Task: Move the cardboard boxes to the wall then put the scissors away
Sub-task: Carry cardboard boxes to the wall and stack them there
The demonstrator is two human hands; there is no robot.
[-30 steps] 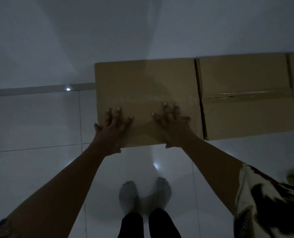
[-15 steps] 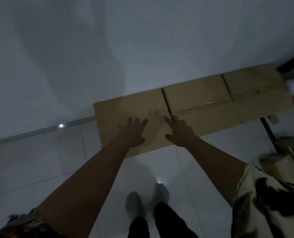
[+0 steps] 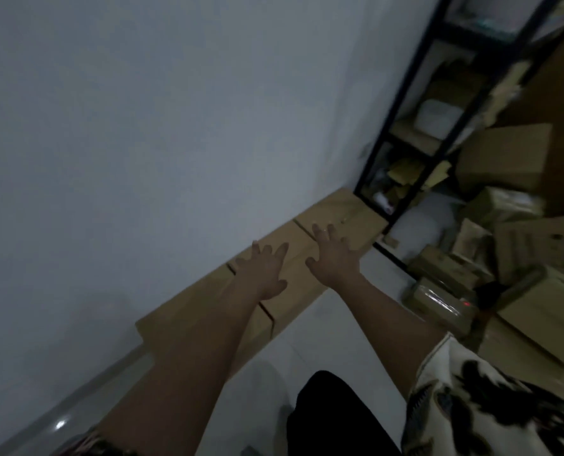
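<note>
floor: pale tiled floor (image 3: 307,347), open strip between the person's legs and the box row; the right side is crowded with loose brown cartons (image 3: 504,159).
hands: left hand (image 3: 264,271) and right hand (image 3: 335,258) over the row, fingers spread and straight, gripping nothing; contact unclear.
boxes: three flat brown cardboard boxes (image 3: 295,284) end to end, back edge against the white wall (image 3: 142,143).
axis: row runs lower-left to upper-right, far end by the black metal shelf rack (image 3: 415,103).
hidden: left forearm covers part of the nearest box; shelf contents dim and blurred.

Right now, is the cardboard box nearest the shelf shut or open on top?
Shut: the cardboard box nearest the shelf has a flat, closed top with a seam across it and no raised flaps. Blur hides whether it is taped.
</note>
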